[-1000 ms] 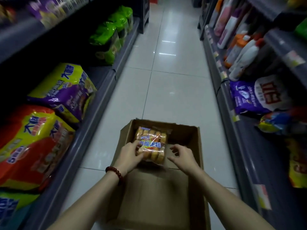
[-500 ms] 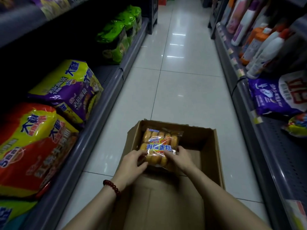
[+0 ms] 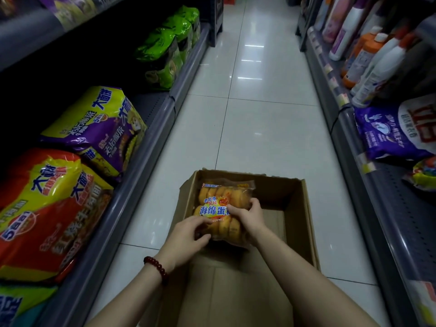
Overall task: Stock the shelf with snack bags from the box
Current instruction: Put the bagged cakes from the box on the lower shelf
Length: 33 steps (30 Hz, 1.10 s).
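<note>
Lying tilted in the far-left part of the open brown corrugated cardboard box [image 3: 304, 223]: a clear, glossy plastic snack bag of round golden sponge cakes [image 3: 224, 208], packed in two rows, with a blue, red and yellow label across the middle. Crinkling and catching light along its sealed top edge, near the box's far wall. Showing a bare, flat cardboard bottom everywhere else inside the box, with one flap folded toward the viewer.

Gripping the bag's right side: the right hand [image 3: 247, 214], fingers curled over the top face and thumb across the label. Pressing against the bag's near-left corner: the left hand [image 3: 186, 239], fingers bent and closing on the plastic, with a dark red beaded bracelet [image 3: 157, 269] circling the wrist. Reaching forward and down into the box, both bare forearms.

Sitting on a glossy white tiled floor [image 3: 259, 128] in a narrow aisle, the box, well apart from neither shelf edge.

Running along the left: a grey metal shelf [image 3: 132, 185] carrying puffy multipacks, namely a red and yellow noodle pack [image 3: 47, 213] nearest, a purple and yellow noodle pack [image 3: 99, 128] beyond it, and bright green packs [image 3: 165, 50] farther back. Running along the right: a grey perforated shelf [image 3: 396, 208] bearing a purple and white detergent bag [image 3: 391, 133] and upright plastic bottles [image 3: 368, 57] in white and orange.
</note>
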Tool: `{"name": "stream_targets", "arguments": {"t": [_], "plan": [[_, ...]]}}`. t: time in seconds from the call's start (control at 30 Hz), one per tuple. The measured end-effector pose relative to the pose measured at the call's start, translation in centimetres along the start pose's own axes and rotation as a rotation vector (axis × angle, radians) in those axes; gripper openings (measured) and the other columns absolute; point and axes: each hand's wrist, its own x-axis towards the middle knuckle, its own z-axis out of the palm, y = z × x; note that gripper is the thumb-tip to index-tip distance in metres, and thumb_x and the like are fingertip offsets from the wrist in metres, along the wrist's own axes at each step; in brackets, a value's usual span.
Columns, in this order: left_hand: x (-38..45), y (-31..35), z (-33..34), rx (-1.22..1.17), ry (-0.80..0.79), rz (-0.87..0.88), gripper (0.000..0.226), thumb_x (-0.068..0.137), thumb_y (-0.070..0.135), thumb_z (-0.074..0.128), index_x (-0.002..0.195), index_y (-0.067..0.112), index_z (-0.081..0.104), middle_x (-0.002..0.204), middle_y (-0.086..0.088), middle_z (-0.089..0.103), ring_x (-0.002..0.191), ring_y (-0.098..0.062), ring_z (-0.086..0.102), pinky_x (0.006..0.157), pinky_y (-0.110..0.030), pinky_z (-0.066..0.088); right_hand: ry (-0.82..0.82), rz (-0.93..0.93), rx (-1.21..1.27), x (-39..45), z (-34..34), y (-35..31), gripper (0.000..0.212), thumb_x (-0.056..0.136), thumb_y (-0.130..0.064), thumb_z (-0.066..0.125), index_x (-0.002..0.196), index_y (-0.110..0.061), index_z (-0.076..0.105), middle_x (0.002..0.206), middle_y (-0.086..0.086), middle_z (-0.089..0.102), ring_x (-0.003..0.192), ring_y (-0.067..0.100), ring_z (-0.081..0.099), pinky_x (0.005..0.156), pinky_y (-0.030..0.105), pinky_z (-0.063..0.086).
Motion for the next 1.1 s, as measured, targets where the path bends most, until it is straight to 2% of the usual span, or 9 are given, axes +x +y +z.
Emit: {"name": "stream_targets", "arguments": {"t": [0.13,0.2,0.27,0.4,0.57,0.8,0.93,1.03,1.1], "plan": [[0.5,0.3,0.6,0.003,0.094,-0.033,0.03,0.091,0.024,0.059,0.121,0.022,0.059,0.116,0.003,0.058,0.099,-0.004,0.051,0.077,-0.002,0.037,0.016,-0.096,-0.015,-1.1,-2.4,0.1,0.059,0.082,-0.021,0.073,0.129,-0.02,0.036,0.117,0.0,0.051,0.106,0.02,0.056,0.086,0.035,0.052],[1.0,0.5,1.3,-0.024,0.165,-0.093,0.032,0.092,0.024,0.057,0.124,0.019,0.057,0.117,0.0,0.058,0.097,-0.005,0.051,0.079,-0.007,0.039,0.069,-0.105,-0.012,-1.5,-4.7,0.4,0.06,0.083,-0.02,0.072,0.131,-0.018,0.037,0.123,0.003,0.053,0.11,0.023,0.057,0.09,0.04,0.052],[1.9,0.6,2.4,-0.059,0.181,-0.152,0.038,0.093,0.026,0.056,0.13,0.017,0.052,0.125,-0.002,0.055,0.104,-0.01,0.052,0.086,-0.016,0.043,0.122,-0.1,-0.026,-1.9,-7.0,0.6,0.061,0.082,-0.02,0.073,0.132,-0.016,0.038,0.129,0.009,0.054,0.113,0.027,0.058,0.093,0.043,0.052],[4.5,0.1,4.5,-0.098,0.151,-0.265,0.056,0.092,0.025,0.058,0.142,0.011,0.036,0.144,-0.008,0.04,0.129,-0.021,0.043,0.105,-0.028,0.037,0.16,-0.095,-0.05,-2.5,-9.7,0.8,0.063,0.085,-0.018,0.069,0.136,-0.012,0.034,0.13,0.011,0.052,0.116,0.031,0.056,0.083,0.037,0.052],[7.7,-1.6,6.6,-0.207,0.09,-0.416,0.083,0.079,0.04,0.071,0.145,0.013,0.028,0.141,-0.011,0.043,0.128,-0.029,0.046,0.105,-0.046,0.042,0.193,-0.076,-0.067,-2.8,-9.1,1.7,0.063,0.083,-0.024,0.071,0.134,-0.016,0.034,0.132,0.01,0.051,0.115,0.029,0.057,0.091,0.047,0.053],[8.5,-1.8,7.7,-0.197,0.119,-0.527,0.095,0.07,0.046,0.078,0.143,0.009,0.031,0.139,-0.016,0.04,0.129,-0.033,0.041,0.109,-0.044,0.037,0.27,-0.114,-0.156,-3.4,-9.0,2.0,0.067,0.087,-0.022,0.066,0.142,-0.014,0.028,0.138,0.011,0.046,0.124,0.031,0.05,0.096,0.044,0.049],[8.2,-1.5,7.9,-0.161,0.089,-0.552,0.077,0.073,0.046,0.076,0.133,0.01,0.043,0.135,-0.018,0.04,0.124,-0.035,0.043,0.108,-0.042,0.037,0.274,-0.115,-0.187,-3.4,-9.2,2.0,0.069,0.086,-0.025,0.067,0.142,-0.016,0.027,0.138,0.01,0.045,0.123,0.031,0.05,0.097,0.047,0.049],[7.9,-1.0,8.0,-0.264,0.069,-0.507,0.086,0.071,0.048,0.076,0.141,0.025,0.031,0.143,-0.016,0.03,0.133,-0.039,0.031,0.109,-0.048,0.032,0.296,-0.114,-0.195,-3.5,-9.2,2.2,0.069,0.086,-0.027,0.067,0.142,-0.018,0.027,0.138,0.01,0.046,0.123,0.031,0.051,0.097,0.049,0.049],[7.6,-1.0,8.1,-0.454,0.056,-0.467,0.087,0.072,0.039,0.079,0.142,0.027,0.027,0.145,-0.011,0.034,0.129,-0.032,0.04,0.101,-0.044,0.044,0.297,-0.116,-0.197,-3.5,-9.3,2.3,0.07,0.086,-0.027,0.067,0.142,-0.018,0.026,0.138,0.01,0.045,0.123,0.031,0.05,0.097,0.048,0.05]]}}
